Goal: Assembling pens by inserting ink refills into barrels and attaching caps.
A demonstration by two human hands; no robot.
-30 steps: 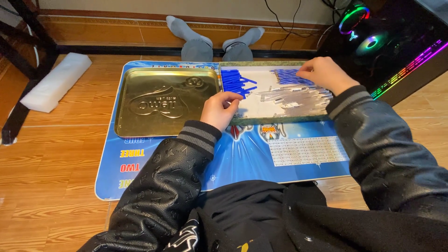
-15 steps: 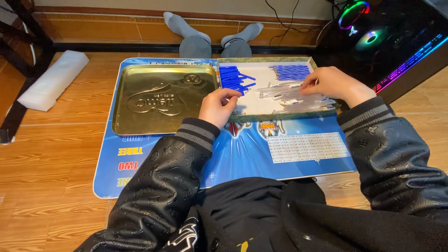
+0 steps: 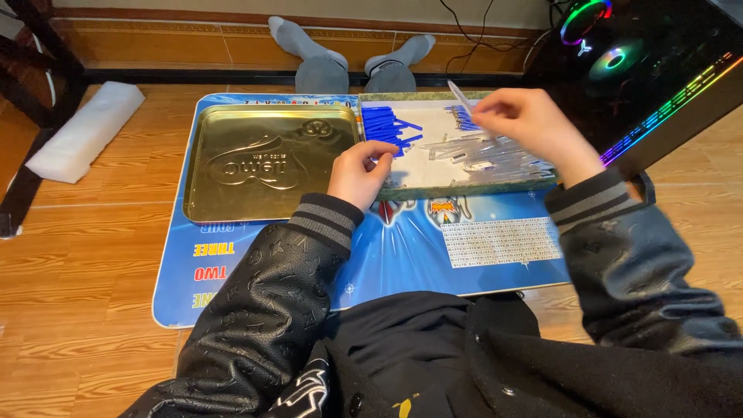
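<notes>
A shallow tin tray (image 3: 464,188) lies on a blue play mat (image 3: 433,255) on the floor. Inside it are several blue sticks (image 3: 387,128) at the left and a heap of clear sticks (image 3: 495,155) at the right. My left hand (image 3: 361,172) rests on the tray's near left corner, fingers curled beside the blue sticks. Above the clear heap, my right hand (image 3: 526,124) pinches one clear stick (image 3: 458,94) that points up and away. The gold tin lid (image 3: 267,162) lies upside down on the mat, left of the tray.
Another person's legs in grey socks (image 3: 348,66) stretch out past the mat's far edge. A computer case with coloured lit fans (image 3: 642,70) stands at the right. A white foam block (image 3: 85,131) lies on the wood floor at the left, near dark furniture legs.
My right hand has lifted from the tray's right side and moved left, now holding a clear stick above the heap. My left hand has stayed at the tray's near left corner.
</notes>
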